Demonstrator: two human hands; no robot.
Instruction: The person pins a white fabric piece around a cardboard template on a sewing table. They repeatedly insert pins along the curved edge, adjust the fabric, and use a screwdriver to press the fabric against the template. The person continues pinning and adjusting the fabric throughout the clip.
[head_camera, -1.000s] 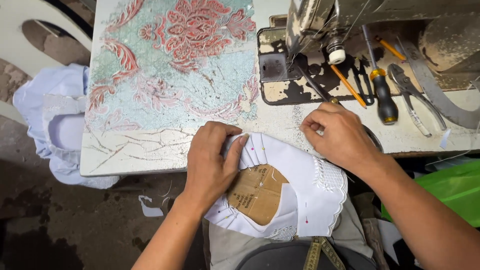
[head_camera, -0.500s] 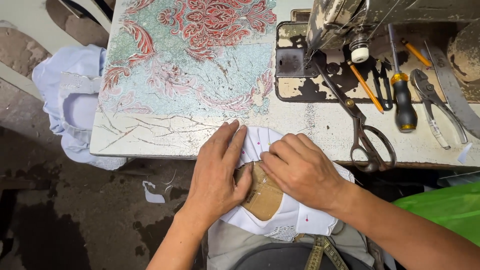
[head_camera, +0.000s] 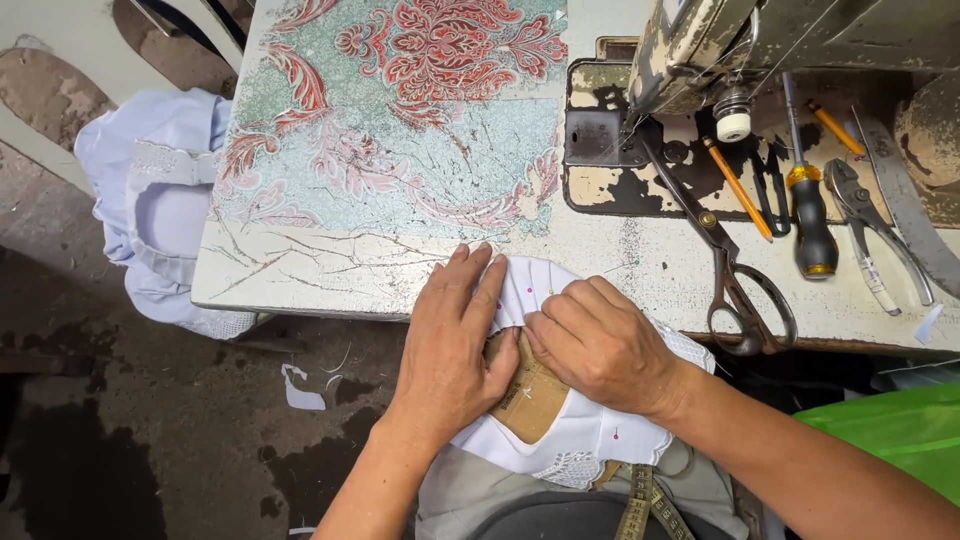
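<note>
While both hands press down together, a white lace-trimmed cloth piece (head_camera: 590, 430) lies at the near edge of the tabletop (head_camera: 330, 270), half over the lap, with a brown card-like stiffener (head_camera: 530, 395) tucked into its fold.

Left hand (head_camera: 455, 340): flat, fingers extended and close together, palm on the cloth, fingertips reaching onto the tabletop edge. Not gripping; appears to be pinning the fabric so it cannot slide.

Right hand (head_camera: 600, 345): fingers curled, knuckles up, fingertips meeting the left hand's thumb side over the top of the stiffener. Seems to pinch or crease the cloth over the card; the actual contact is hidden under the fingers, so whether it pinches cannot be told.

Small pink pin heads (head_camera: 612, 436) show in the white cloth, likely fixing the fold.

Right of the work, apart from the hands: dark long-bladed metal scissors (head_camera: 730, 260), a yellow pencil (head_camera: 738, 188), a black-and-orange-handled screwdriver (head_camera: 808, 215), grey metal pliers (head_camera: 870, 235), all beside the old worn sewing machine (head_camera: 720, 50). A pale blue garment (head_camera: 150, 200) hangs off the left end. A yellow tape measure (head_camera: 640, 505) lies at the lap.
</note>
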